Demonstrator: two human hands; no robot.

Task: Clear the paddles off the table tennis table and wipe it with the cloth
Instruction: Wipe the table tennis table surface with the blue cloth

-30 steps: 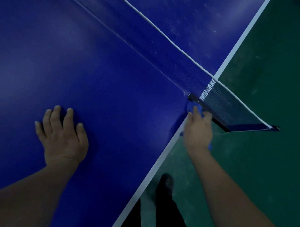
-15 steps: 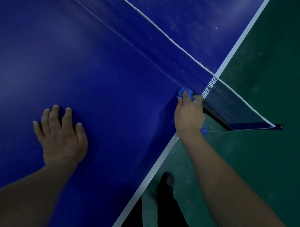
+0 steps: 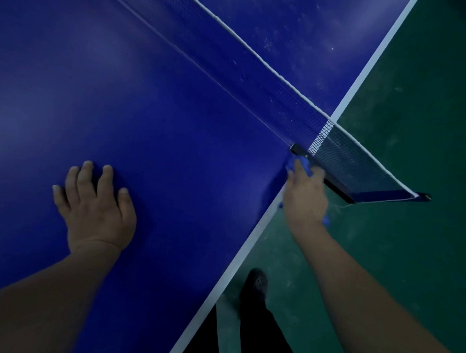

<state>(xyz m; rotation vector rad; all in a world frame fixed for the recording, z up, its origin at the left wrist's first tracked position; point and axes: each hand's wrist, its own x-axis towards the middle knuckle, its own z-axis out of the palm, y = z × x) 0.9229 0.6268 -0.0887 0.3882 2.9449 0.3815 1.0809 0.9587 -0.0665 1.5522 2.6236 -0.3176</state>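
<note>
From my right hand the unwiped bench stretches toward ten o'clock, along the net line; that hand sits at the bench's side edge, fingers curled over the blue cloth, pressing it beside the net clamp; left hand lies spread flat, farther off at nine o'clock; no paddles in sight

Bare forearms, no sleeves; dark trousers and one dark shoe below.

Cloth on table edge, just before net.
</note>
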